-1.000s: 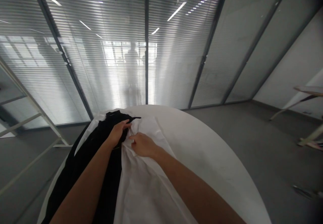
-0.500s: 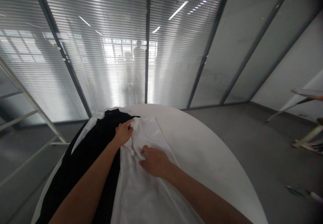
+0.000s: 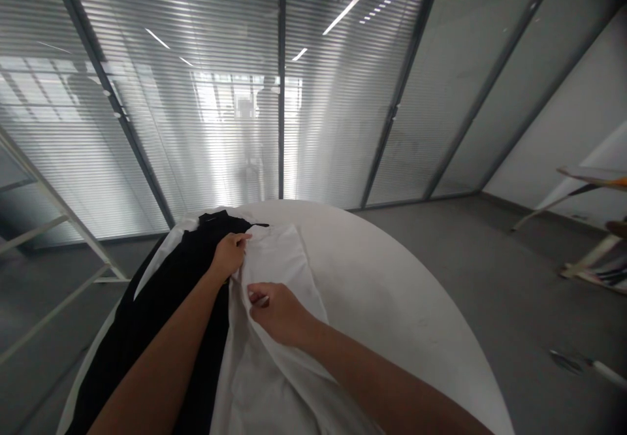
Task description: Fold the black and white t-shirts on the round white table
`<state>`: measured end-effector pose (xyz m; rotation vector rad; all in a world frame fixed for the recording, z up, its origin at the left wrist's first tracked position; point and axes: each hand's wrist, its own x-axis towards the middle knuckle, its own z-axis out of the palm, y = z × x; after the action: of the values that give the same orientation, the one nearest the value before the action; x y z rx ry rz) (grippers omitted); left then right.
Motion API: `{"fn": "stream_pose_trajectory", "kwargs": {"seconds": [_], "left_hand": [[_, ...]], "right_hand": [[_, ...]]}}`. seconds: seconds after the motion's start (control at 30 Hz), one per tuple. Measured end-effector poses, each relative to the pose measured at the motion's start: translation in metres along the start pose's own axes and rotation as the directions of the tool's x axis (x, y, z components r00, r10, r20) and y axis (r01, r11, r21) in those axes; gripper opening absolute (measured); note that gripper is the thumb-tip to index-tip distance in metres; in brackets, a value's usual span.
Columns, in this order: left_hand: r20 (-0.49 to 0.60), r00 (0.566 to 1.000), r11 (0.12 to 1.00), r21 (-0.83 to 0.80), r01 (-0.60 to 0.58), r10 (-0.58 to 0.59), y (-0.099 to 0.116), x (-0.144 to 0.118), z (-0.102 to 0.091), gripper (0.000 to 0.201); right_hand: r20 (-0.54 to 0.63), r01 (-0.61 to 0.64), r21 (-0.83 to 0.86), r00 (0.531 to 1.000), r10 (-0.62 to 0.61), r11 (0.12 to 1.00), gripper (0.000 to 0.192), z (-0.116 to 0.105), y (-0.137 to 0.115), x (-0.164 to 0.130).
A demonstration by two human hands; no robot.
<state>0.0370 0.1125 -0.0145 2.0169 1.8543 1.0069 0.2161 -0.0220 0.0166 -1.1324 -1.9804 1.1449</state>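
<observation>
Cloth, white and thin, lies lengthwise on the round bench [image 3: 386,278], running from the centre of the frame to the bottom edge; this white cloth [image 3: 277,255] lies beside and partly against a black garment [image 3: 183,258] at lower left. The left hand [image 3: 230,255], left of centre, has its fingers bent at the white cloth's upper left edge; whether they pinch it, I cannot tell. The right hand [image 3: 279,311], at lower centre, curls thumb and fingers close together over the cloth's middle; a grip on the fabric is not clear.

Judging by how it lies, the arranging is partway along: the upper end looks fairly flat and straight-edged, while loose creases and folds run below the right hand towards the bottom of the frame, apparently not yet smoothed.
</observation>
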Motion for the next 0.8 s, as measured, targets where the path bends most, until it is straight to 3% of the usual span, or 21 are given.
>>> {"fn": "stream_pose_trajectory", "kwargs": {"seconds": [0.17, 0.27, 0.37, 0.5, 0.6, 0.67, 0.73, 0.8], "left_hand": [[-0.037, 0.995, 0.991, 0.104, -0.083, 0.088, 0.001, 0.001, -0.004, 0.038], [-0.033, 0.976, 0.95, 0.24, -0.2, 0.213, 0.013, -0.004, -0.009, 0.041], [0.105, 0.946, 0.888, 0.328, -0.324, 0.306, 0.025, -0.015, -0.006, 0.045], [0.3, 0.925, 0.856, 0.388, -0.341, 0.233, 0.024, -0.027, 0.008, 0.044], [0.322, 0.924, 0.856, 0.398, -0.329, 0.205, 0.016, -0.028, 0.015, 0.044], [0.301, 0.931, 0.858, 0.403, -0.32, 0.205, 0.013, -0.027, 0.015, 0.045], [0.263, 0.942, 0.853, 0.422, -0.308, 0.21, 0.015, -0.027, 0.014, 0.046], [0.208, 0.955, 0.841, 0.459, -0.287, 0.213, 0.018, -0.027, 0.011, 0.046]], "right_hand": [[0.162, 0.004, 0.185, 0.986, -0.034, 0.983, 0.042, 0.005, -0.001, -0.015], [0.195, -0.046, 0.159, 0.981, 0.014, 0.986, 0.055, -0.008, 0.0, -0.036], [0.075, -0.052, -0.002, 0.996, 0.052, 0.999, 0.048, -0.029, 0.012, -0.057], [-0.149, -0.234, -0.257, 0.968, 0.201, 0.938, 0.039, -0.06, 0.048, -0.063], [-0.274, -0.3, -0.325, 0.937, 0.215, 0.897, 0.037, -0.078, 0.073, -0.047], [-0.31, -0.385, -0.192, 0.897, 0.316, 0.903, 0.035, -0.087, 0.083, -0.028], [-0.29, -0.479, 0.075, 0.829, 0.479, 0.875, 0.034, -0.094, 0.087, -0.006], [-0.262, -0.492, 0.278, 0.787, 0.558, 0.825, 0.031, -0.099, 0.088, 0.018]]}}
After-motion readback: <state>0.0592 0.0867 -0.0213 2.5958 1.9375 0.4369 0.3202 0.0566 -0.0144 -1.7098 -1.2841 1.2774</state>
